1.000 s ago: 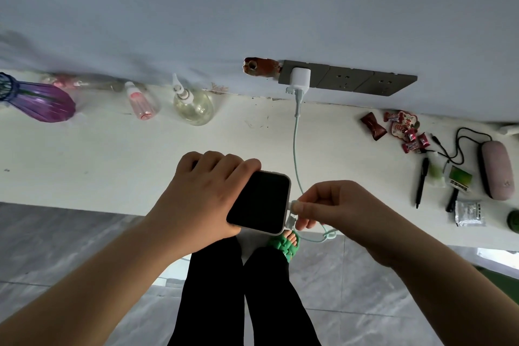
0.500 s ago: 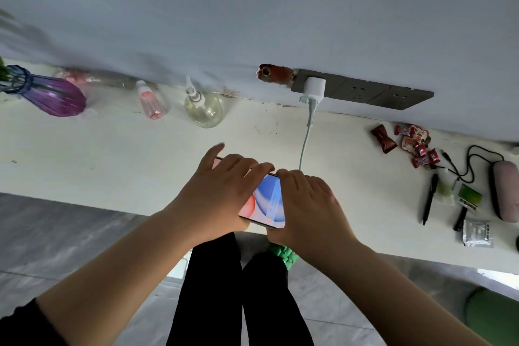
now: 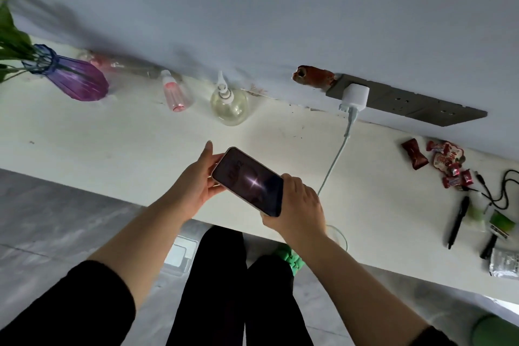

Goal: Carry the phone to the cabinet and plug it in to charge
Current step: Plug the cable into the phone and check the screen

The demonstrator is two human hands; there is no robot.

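The phone (image 3: 248, 180) is held screen up just above the white cabinet top (image 3: 118, 149), near its front edge; its screen is dark with a bright glint. My left hand (image 3: 200, 181) grips its far left end and my right hand (image 3: 295, 205) grips its near right end, hiding the port. A pale charging cable (image 3: 334, 161) runs from a white adapter (image 3: 354, 96), plugged into the grey wall socket strip (image 3: 410, 105), down behind my right hand, then loops off the cabinet edge.
A purple vase (image 3: 77, 80) with flowers, a pink bottle (image 3: 174, 94) and a clear pump bottle (image 3: 229, 104) stand along the wall. Red sweets (image 3: 446, 161), a black pen (image 3: 457, 220), a black cord (image 3: 502, 188) and small packets lie at the right. Grey floor below.
A second ago my right hand held the cable plug at the phone's end. The screen then lit, and now both hands hold the phone tilted, farther over the cabinet top, screen dim.
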